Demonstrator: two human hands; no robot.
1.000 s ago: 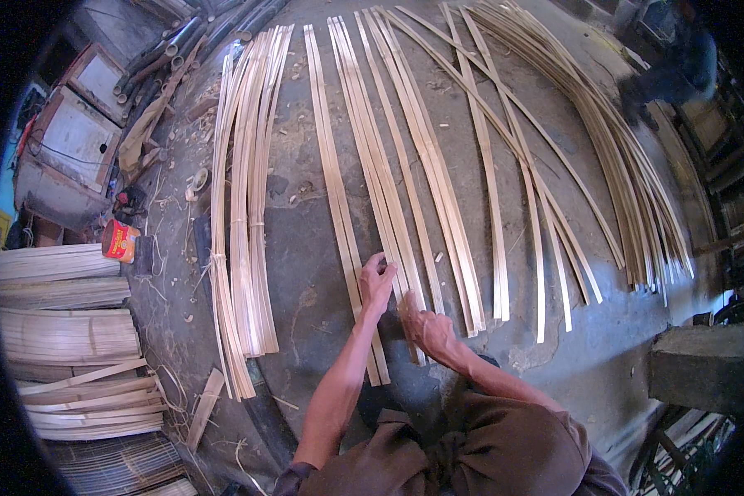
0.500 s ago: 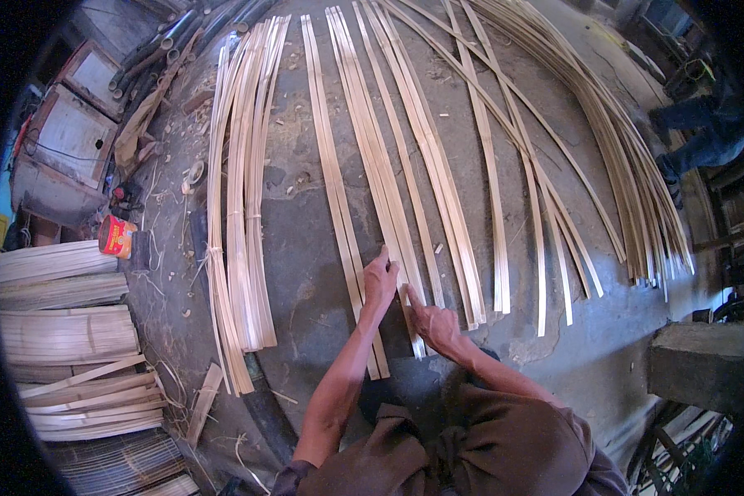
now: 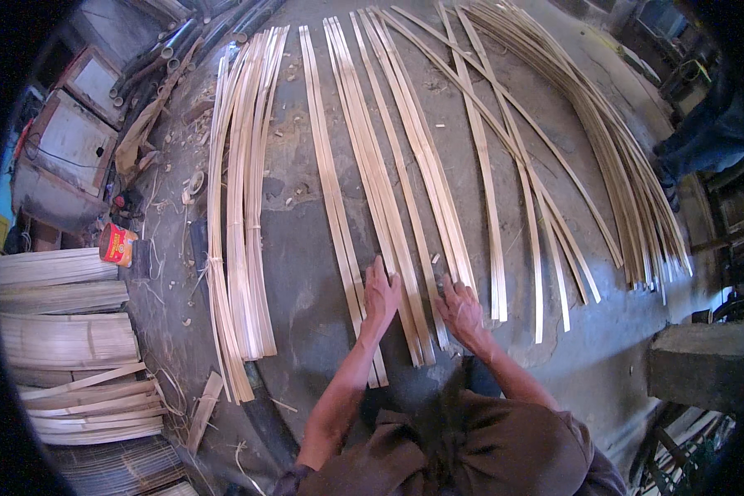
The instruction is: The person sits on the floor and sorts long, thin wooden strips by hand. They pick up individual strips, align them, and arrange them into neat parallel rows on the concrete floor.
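Long pale bamboo strips lie side by side on the floor, running away from me. My left hand [image 3: 381, 289] rests on the near part of the middle bundle of bamboo strips [image 3: 374, 165], its fingers stretched forward and a little apart. To its right, my right hand [image 3: 461, 312] lies over the near end of another bundle of bamboo strips [image 3: 426, 157], fingers spread and partly bent. Between the two bundles runs a narrow single strip [image 3: 403, 174]. A separate pair of strips [image 3: 326, 165] passes left of my left hand and under its wrist.
Tied bamboo bundles [image 3: 244, 207] lie to the left, near stacked shorter slats [image 3: 66, 335] and a red tub [image 3: 117, 245]. Crossing strips [image 3: 517, 153] and a dense bundle [image 3: 612, 157] lie right. A person's leg [image 3: 707, 140] shows at far right, beyond a concrete block [image 3: 707, 368].
My right hand has left the middle bundle and moved right to the neighbouring one, its pointing finger giving way to spread fingers. My left hand's fingers have loosened and straightened.
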